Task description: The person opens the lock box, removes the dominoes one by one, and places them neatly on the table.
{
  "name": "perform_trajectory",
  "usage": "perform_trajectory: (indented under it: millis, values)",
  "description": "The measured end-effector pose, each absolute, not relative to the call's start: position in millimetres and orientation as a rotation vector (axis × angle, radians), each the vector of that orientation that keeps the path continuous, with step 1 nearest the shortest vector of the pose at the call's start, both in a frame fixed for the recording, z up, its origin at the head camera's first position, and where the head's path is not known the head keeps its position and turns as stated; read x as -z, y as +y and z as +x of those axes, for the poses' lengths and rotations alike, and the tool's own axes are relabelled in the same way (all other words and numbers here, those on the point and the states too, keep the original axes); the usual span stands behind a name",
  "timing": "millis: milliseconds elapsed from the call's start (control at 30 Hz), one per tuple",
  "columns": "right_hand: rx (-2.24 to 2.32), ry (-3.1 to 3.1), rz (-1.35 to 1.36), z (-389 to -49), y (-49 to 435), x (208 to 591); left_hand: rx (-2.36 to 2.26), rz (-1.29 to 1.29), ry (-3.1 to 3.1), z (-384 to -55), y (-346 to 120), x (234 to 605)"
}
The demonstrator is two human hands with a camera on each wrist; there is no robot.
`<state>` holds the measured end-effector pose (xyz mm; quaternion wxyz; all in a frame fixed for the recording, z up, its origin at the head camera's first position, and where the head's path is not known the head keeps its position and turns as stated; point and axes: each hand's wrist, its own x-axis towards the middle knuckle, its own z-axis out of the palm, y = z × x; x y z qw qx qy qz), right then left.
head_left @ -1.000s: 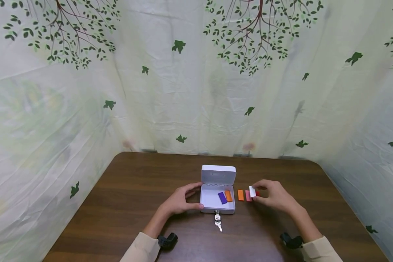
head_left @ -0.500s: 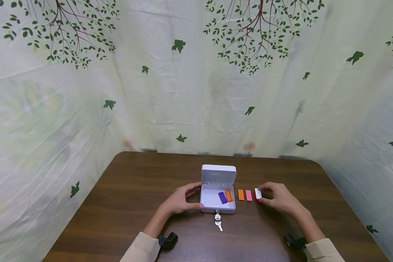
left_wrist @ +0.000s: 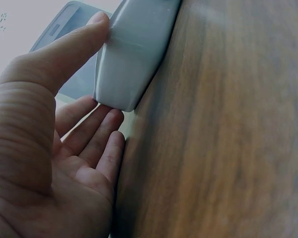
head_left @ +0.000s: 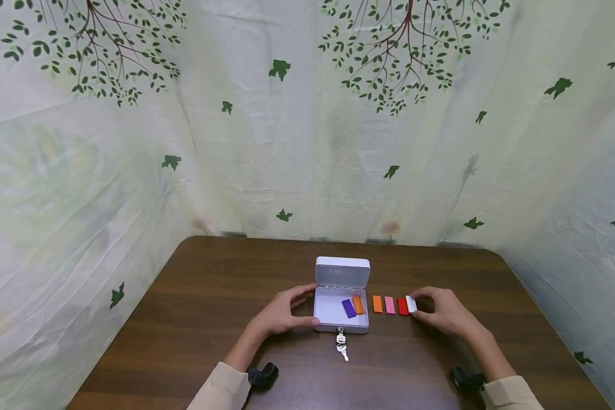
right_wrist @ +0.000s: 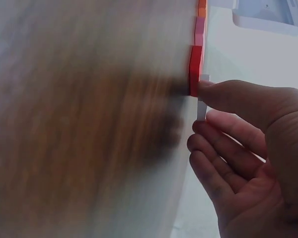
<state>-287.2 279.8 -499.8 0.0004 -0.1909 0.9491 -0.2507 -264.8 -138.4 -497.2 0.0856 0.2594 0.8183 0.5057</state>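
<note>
White block: it (head_left: 411, 304) sits between the thumb and fingertips of the right hand (head_left: 443, 310), on the side of the hand that faces the lockbox (head_left: 327, 313), and toward the bench's right edge from the middle.
Right hand: narrowly pinched on the white block, thumb on one end and fingertips at the other; the lower fingers lie loosely bent in the right wrist view.
Red block: this one (head_left: 402, 306) lies just beside the white block, on its left; whether the two touch, I cannot tell.
Pink and orange: the pink block (head_left: 389, 305) and then an orange block (head_left: 377, 304) carry the row on toward the lockbox, with small gaps between, roughly parallel to the bench's far edge.
Lockbox: white, open, near the middle between the left and right edges of the bench (head_left: 225, 273), its raised lid (head_left: 342, 273) toward the far edge.
Inside: a purple block (head_left: 348, 308) lies slanted just beside a second orange block (head_left: 358, 305), near the lockbox's right wall.
Left hand: spread wide, this hand (head_left: 282, 313) holds the lockbox's left end, thumb at the near corner and fingers at the far one.
Keys: they (head_left: 341, 347) hang from the lockbox's front, toward the bench's near side.
Sleeves: pale at both wrists, the left one (head_left: 222, 390) and the right one (head_left: 509, 393).
</note>
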Motion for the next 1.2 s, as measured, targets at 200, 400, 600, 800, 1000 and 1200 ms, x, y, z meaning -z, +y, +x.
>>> perform_trajectory:
  millis: [200, 400, 600, 800, 1000, 1200]
  values:
    - [0.793, 2.965, -0.575, -285.0, 283.1, 499.4, -1.492, 0.772, 2.450, -264.4, -138.5, 496.8]
    - [0.802, 2.954, -0.559, -284.8, 284.4, 502.0, -1.501, 0.773, 2.446, -263.7, -138.5, 497.2]
    - [0.805, 2.949, -0.545, -285.1, 285.4, 505.3, -1.502, 0.773, 2.443, -263.5, -138.3, 497.1]
    - [0.812, 2.964, -0.556, -285.0, 286.9, 507.6, -1.524, 0.793, 2.435, -264.5, -138.0, 497.7]
    - [0.804, 2.970, -0.574, -284.2, 287.1, 506.9, -1.523, 0.793, 2.432, -264.6, -137.9, 497.6]
    - [0.819, 2.981, -0.562, -283.7, 284.8, 502.9, -1.513, 0.778, 2.440, -263.5, -138.0, 495.8]
